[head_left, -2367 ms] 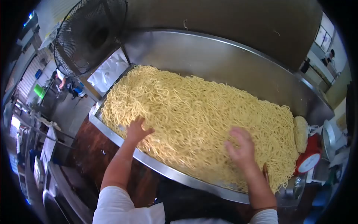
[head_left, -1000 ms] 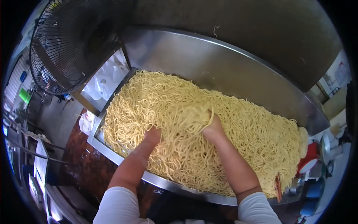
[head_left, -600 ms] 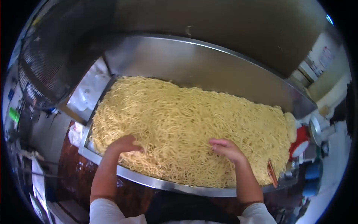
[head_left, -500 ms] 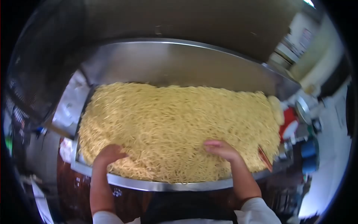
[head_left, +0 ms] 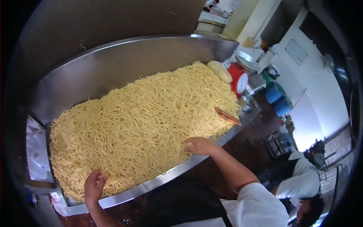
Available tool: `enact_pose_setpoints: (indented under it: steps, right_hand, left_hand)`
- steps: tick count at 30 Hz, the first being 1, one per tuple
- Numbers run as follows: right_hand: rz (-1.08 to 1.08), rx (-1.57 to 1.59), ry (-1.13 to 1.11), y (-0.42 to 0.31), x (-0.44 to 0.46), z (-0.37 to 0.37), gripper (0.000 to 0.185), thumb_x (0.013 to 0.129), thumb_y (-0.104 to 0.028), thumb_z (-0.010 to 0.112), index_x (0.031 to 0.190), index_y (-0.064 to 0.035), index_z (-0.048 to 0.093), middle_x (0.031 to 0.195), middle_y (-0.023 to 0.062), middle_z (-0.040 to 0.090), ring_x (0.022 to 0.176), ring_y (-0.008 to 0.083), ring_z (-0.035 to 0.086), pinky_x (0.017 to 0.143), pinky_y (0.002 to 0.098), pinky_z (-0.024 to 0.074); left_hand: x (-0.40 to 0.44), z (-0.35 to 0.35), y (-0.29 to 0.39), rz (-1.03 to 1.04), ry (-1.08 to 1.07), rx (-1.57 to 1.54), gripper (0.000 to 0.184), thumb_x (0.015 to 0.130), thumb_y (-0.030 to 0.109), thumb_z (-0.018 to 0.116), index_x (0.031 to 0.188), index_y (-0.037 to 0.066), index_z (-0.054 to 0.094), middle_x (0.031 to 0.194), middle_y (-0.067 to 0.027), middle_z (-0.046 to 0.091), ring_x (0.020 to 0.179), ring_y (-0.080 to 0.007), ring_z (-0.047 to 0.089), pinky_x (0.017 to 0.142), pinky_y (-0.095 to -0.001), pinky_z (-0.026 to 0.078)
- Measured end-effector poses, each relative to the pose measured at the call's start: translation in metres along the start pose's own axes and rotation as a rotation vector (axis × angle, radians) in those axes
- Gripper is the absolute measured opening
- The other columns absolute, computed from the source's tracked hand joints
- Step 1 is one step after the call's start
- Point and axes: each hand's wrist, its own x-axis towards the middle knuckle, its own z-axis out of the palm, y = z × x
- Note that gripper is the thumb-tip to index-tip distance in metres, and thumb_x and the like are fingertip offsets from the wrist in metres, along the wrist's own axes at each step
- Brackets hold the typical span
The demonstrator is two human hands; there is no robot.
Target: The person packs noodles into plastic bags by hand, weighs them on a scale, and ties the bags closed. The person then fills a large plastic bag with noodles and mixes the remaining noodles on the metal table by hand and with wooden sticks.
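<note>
A thick spread of yellow noodles (head_left: 143,117) fills a wide metal tray (head_left: 166,175) with a tall back wall. Near the tray's front left corner, my left hand (head_left: 94,186) hovers at the edge of the noodles, thumb and fingers apart, holding nothing. My right hand (head_left: 199,146) is over the front edge, its fingers stretched toward the noodles and apart; some fingertips are hard to make out against them. Reddish-brown sticks (head_left: 228,116) lie on the noodles to the right of that hand.
At the tray's right end are a bag of noodles (head_left: 220,71), a red scale (head_left: 238,78) with a metal pan, and a metal container (head_left: 247,102). Plastic bags (head_left: 38,151) sit at the left end. Blue barrels (head_left: 278,99) stand beyond. Another person (head_left: 302,178) is close by at lower right.
My view has turned to the right, so the tray appears slanted and another person has come into view. Both hands stay near the front edge, still without noodles in them.
</note>
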Motion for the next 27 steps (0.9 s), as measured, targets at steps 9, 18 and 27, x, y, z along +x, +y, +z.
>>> enact_pose_setpoints:
  steps: [9,18,27]
  right_hand:
    - [0.559,0.003,-0.146,0.063,-0.176,0.08,0.055,0.085,-0.044,0.063,0.126,-0.0073,0.061,0.122,0.0134,0.064,0.115,0.0321,0.06,0.097,0.0407,0.0463]
    - [0.688,0.17,0.187,0.065,-0.267,0.054,0.047,0.084,-0.036,0.069,0.119,-0.0051,0.065,0.117,0.0147,0.067,0.108,0.027,0.064,0.092,0.0362,0.0495]
    - [0.815,-0.256,1.618,0.009,-0.504,-0.091,0.022,0.092,-0.021,0.064,0.102,-0.0017,0.069,0.088,0.0067,0.07,0.081,0.0135,0.064,0.074,0.0286,0.0502]
  left_hand:
    - [0.02,0.05,0.019,0.202,-0.118,-0.202,0.037,0.085,0.017,0.07,0.115,-0.002,0.062,0.093,-0.0114,0.067,0.082,-0.0183,0.064,0.074,-0.0309,0.051]
    - [0.037,0.085,0.076,0.399,-0.276,-0.189,0.037,0.085,0.015,0.069,0.116,-0.003,0.062,0.094,-0.0115,0.067,0.082,-0.0186,0.063,0.076,-0.0308,0.051]
    - [0.068,0.137,0.15,0.536,-0.387,-0.152,0.037,0.083,0.012,0.069,0.115,-0.005,0.061,0.097,-0.0135,0.066,0.083,-0.0196,0.063,0.076,-0.0311,0.05]
